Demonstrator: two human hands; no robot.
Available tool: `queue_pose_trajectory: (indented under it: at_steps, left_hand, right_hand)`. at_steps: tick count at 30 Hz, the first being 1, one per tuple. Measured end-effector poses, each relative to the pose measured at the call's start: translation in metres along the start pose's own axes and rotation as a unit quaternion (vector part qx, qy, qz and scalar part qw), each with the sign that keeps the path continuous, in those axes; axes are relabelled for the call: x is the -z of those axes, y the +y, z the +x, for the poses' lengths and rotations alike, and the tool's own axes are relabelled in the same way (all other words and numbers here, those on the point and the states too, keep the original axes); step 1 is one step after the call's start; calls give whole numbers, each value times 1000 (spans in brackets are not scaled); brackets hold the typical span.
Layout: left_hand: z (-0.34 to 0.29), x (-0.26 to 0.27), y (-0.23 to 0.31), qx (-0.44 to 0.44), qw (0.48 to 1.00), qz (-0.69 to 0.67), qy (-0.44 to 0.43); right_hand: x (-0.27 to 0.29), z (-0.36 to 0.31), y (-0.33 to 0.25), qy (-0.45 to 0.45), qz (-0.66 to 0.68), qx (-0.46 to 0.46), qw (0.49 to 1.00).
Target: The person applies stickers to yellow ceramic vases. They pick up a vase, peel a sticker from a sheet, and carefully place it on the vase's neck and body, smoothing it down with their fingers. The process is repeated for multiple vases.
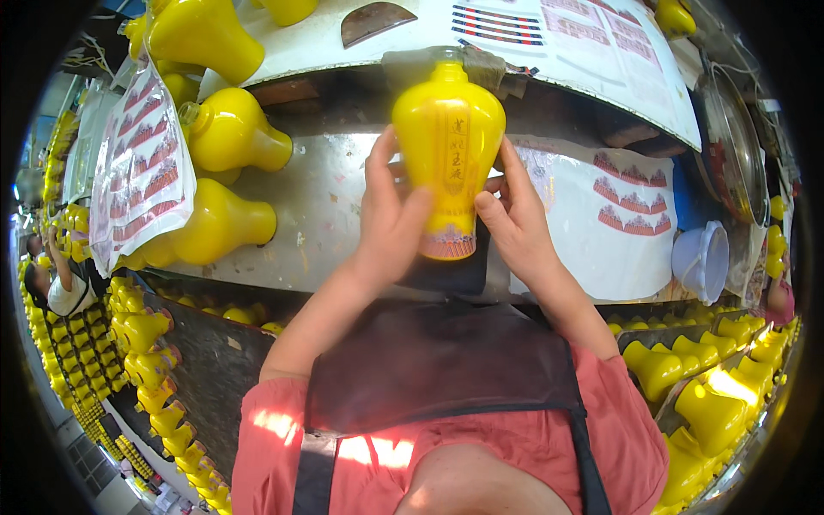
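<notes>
A glossy yellow bottle [416,116] stands nearly upright between my two hands, its narrow neck toward the far side. A vertical printed label runs down its front, and a reddish decorated band circles the foot. My left hand [390,202] wraps the bottle's left side, thumb across the front. From the right, my right hand [518,210] grips its lower side, thumb near the waist. Fingers behind the bottle are partly hidden. A dark cloth [485,69] lies behind the bottle's neck. To the right is a sheet of curved red decals [633,196].
Several yellow bottles [227,129] lie at the left beside a hanging decal sheet [142,163]. A raised white board [592,86] holds more decals and a dark half-round piece [376,22]. A pale bucket [700,260] stands right. Rows of yellow bottles [712,412] flank me; another person [69,287] is far left.
</notes>
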State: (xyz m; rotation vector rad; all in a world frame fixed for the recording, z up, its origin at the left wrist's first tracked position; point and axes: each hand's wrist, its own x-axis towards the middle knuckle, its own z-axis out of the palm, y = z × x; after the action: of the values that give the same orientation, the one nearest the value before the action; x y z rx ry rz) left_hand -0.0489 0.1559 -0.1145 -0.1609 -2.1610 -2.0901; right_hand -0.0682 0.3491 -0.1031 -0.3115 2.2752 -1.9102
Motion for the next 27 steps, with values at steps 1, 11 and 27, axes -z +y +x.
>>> queue_pose_trajectory:
  at_steps: [1, 11, 27]
  left_hand:
    - [0, 1, 0, -4, 1000, 9, -6]
    - [0, 2, -10, -13, 999, 30, -18]
    - [0, 7, -4, 13, 999, -29, -25]
  right_hand:
    - [-1, 0, 0, 1, 3, -7, 1000]
    - [-2, 0, 3, 16, -58, 24, 998]
    - [16, 5, -1, -14, -53, 52, 997]
